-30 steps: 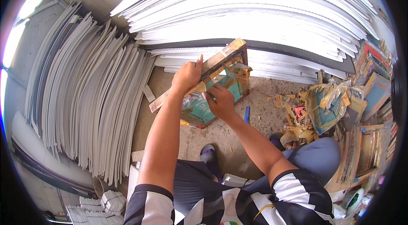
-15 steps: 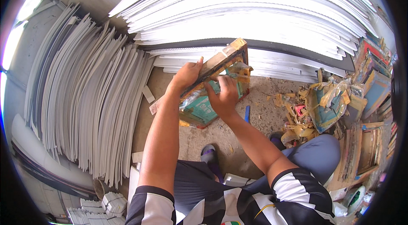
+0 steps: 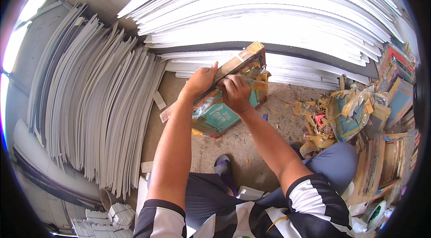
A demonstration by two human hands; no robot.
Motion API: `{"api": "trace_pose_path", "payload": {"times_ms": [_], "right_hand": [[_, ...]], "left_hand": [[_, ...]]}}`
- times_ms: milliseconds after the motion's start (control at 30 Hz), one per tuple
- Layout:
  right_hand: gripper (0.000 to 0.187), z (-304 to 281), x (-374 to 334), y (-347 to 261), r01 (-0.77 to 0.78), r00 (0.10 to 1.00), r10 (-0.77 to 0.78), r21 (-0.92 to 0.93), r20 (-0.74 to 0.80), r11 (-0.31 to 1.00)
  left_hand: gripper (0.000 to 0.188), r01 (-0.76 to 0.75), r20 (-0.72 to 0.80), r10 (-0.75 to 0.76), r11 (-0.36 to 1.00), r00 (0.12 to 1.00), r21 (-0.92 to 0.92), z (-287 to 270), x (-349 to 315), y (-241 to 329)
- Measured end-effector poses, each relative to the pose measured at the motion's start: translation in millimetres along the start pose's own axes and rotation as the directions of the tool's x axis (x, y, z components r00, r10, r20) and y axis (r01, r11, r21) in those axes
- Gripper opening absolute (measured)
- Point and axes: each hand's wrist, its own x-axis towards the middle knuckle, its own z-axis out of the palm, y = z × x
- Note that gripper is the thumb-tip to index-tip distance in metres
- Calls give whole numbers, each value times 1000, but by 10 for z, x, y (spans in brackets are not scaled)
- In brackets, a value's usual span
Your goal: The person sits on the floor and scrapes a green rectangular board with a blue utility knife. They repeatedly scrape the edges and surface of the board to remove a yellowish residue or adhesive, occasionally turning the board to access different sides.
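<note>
A wooden screen printing frame [image 3: 244, 58] is held up tilted in front of me, its green mesh [image 3: 219, 119] facing partly toward me. Crumpled clear film and brown tape [image 3: 259, 83] cling to its inner edges. My left hand [image 3: 200, 81] is wrapped round the upper wooden bar, thumb along the top. Against the inner side of that bar, my right hand [image 3: 236, 94] is closed with its fingers curled in. What its fingertips pinch is hidden.
Beyond the frame lies a tall stack of white sheets [image 3: 269, 18]; grey sheets [image 3: 94, 99] stand on edge at left. Torn tape scraps [image 3: 316, 128] and another taped frame [image 3: 346, 116] litter the right side. A blue piece [image 3: 265, 117] lies on the concrete floor [image 3: 251, 152].
My right hand has curled its fingers and closed against the bar's inner edge; its thumb was stretched out before. The frame has tilted slightly, and more of its green mesh shows.
</note>
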Motion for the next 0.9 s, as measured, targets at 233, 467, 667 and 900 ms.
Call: {"api": "trace_pose_path", "payload": {"times_ms": [233, 467, 667, 900], "right_hand": [[21, -18, -257, -12, -51, 997, 41, -167, -62, 985], [30, -209, -1641, -61, -30, 905, 18, 22, 425, 999], [50, -796, -2906, 369, -221, 191, 729, -695, 658, 685], [55, -1118, -2888, 579, -269, -60, 801, -783, 595, 561]], "left_hand": [[75, 23, -22, -23, 999, 999, -32, -35, 8, -23], [77, 31, 24, -29, 995, 999, -97, -19, -86, 114], [62, -93, -44, 89, 990, 995, -106, 37, -75, 21], [50, -204, -177, 198, 979, 964, -15, -22, -202, 4]]}}
